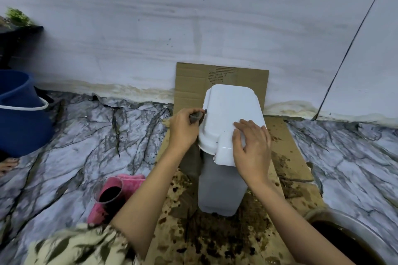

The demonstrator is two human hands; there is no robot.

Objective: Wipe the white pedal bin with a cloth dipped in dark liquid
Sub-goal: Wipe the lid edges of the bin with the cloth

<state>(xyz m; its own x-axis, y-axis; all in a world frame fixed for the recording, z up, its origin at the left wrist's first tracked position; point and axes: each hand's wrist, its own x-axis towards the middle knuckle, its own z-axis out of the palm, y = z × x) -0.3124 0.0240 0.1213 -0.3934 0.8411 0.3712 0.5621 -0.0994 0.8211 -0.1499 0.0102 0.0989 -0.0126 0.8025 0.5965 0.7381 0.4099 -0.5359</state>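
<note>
The white pedal bin (224, 112) stands upright on stained cardboard (286, 142) against the wall, its lid down. My left hand (185, 129) grips a small dark wet cloth (196, 116) and holds it against the lid's left edge. My right hand (252, 146) rests flat on the lid's near right part, fingers spread and straight. The bin's lower body (219, 189) looks grey and smeared. A clear cup of dark liquid (108, 194) stands on the floor at the lower left.
A pink cloth (129, 180) lies behind the cup. A blue bucket (19, 114) stands at the far left. A metal basin (349, 236) of dark liquid sits at the lower right. Marble-patterned sheeting (86, 140) covers the floor. Dark drips spot the cardboard near me.
</note>
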